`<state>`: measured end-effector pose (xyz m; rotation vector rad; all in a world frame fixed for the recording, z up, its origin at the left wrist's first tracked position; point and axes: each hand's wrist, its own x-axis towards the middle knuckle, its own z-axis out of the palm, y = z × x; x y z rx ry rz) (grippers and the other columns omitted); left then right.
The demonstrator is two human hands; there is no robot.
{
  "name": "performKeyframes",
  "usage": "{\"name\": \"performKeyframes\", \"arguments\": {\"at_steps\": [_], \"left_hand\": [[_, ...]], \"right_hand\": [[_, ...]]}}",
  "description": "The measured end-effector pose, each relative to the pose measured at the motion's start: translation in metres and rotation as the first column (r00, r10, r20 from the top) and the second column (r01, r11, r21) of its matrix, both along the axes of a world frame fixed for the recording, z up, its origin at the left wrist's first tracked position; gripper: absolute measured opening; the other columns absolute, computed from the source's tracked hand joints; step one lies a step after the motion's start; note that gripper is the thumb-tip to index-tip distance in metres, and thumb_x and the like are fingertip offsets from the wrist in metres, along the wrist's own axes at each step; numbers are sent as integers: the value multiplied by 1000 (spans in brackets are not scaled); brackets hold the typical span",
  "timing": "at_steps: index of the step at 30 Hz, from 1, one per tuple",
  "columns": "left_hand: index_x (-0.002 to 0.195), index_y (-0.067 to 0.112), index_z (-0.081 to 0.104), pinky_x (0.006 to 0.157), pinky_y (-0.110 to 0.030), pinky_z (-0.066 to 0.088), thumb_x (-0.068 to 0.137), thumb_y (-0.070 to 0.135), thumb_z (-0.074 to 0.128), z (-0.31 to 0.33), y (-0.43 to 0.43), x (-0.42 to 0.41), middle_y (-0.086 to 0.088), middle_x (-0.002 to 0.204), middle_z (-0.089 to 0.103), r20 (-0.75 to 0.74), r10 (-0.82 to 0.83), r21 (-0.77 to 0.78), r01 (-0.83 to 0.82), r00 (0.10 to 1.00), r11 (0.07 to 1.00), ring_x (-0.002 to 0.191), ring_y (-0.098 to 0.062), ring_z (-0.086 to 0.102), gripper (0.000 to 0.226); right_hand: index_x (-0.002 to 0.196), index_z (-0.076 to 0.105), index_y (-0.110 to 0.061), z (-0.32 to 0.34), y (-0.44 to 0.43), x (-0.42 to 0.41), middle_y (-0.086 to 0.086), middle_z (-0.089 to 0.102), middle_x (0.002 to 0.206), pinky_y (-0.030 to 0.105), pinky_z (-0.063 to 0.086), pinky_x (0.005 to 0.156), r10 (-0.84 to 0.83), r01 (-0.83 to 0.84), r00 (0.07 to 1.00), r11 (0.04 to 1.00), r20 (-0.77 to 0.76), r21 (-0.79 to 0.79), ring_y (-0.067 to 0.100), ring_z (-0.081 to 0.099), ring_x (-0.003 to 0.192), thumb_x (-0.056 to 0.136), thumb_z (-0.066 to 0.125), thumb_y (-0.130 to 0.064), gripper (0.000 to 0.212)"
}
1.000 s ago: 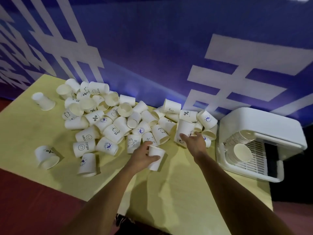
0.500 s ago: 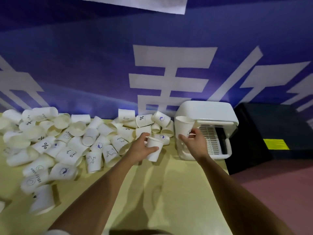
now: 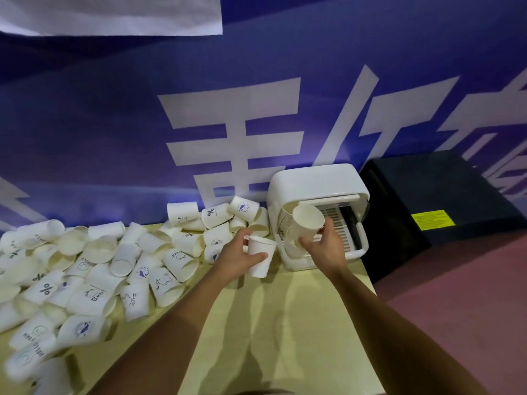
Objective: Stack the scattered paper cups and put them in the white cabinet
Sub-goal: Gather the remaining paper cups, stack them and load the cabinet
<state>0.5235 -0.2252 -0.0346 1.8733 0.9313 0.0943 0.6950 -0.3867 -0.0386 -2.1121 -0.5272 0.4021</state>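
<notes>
Many white paper cups [image 3: 94, 277] lie scattered across the left of a yellow table [image 3: 285, 323]. My left hand [image 3: 236, 256] grips one upright cup [image 3: 261, 256] just left of the white cabinet [image 3: 313, 183]. My right hand [image 3: 328, 246] holds another cup [image 3: 308, 219], tilted with its mouth towards me, in front of the cabinet's open front. A stack of cups [image 3: 285, 220] lies inside the cabinet behind it, mostly hidden. The cabinet's slatted rack [image 3: 339, 229] shows to the right of my right hand.
A blue wall with large white characters [image 3: 233, 138] rises right behind the table. A black box [image 3: 433, 206] with a yellow label stands right of the cabinet. Reddish floor [image 3: 462, 295] lies beyond the table's right edge.
My right hand lifted a cup from the pile and carried it right, up to the cabinet's opening. My left hand kept its cup. My view swung right and up.
</notes>
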Motion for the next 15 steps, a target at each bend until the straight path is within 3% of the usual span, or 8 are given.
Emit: {"name": "performKeyframes", "arguments": {"at_steps": [2, 5, 11, 15], "left_hand": [[140, 27, 44, 94, -36, 50, 79, 34, 81, 0, 1, 0, -1, 126, 60, -8, 7, -7, -7, 1000, 1000, 113, -19, 58, 71], [139, 27, 45, 89, -33, 49, 80, 32, 80, -1, 1, -2, -2, 122, 62, -13, 2, -4, -2, 1000, 1000, 109, -17, 59, 69], [139, 26, 43, 84, -30, 49, 81, 30, 79, 1, 4, -1, -2, 121, 61, -6, -6, -17, 6, 1000, 1000, 106, -16, 59, 69], [139, 27, 42, 73, -22, 45, 80, 34, 80, 3, 5, -1, 4, 118, 60, -1, -5, -21, 5, 1000, 1000, 99, -9, 59, 71]], "right_hand": [[121, 48, -28, -3, 4, 0, -10, 61, 103, 22, 43, 68, 10, -10, 1000, 1000, 11, -11, 13, 59, 94, 72, 80, -26, 59], [124, 49, -20, -8, 8, 1, -2, 64, 111, 34, 51, 79, 11, -9, 999, 999, 33, -52, 20, 60, 101, 72, 83, -23, 62], [130, 48, -23, -14, 9, 0, 1, 64, 120, 46, 54, 91, 57, -48, 997, 988, 60, -145, 24, 57, 111, 72, 83, -28, 68], [131, 50, -21, -13, 11, 1, 1, 62, 123, 48, 52, 94, 45, -40, 999, 981, 20, -189, 26, 55, 116, 69, 84, -30, 72]]}}
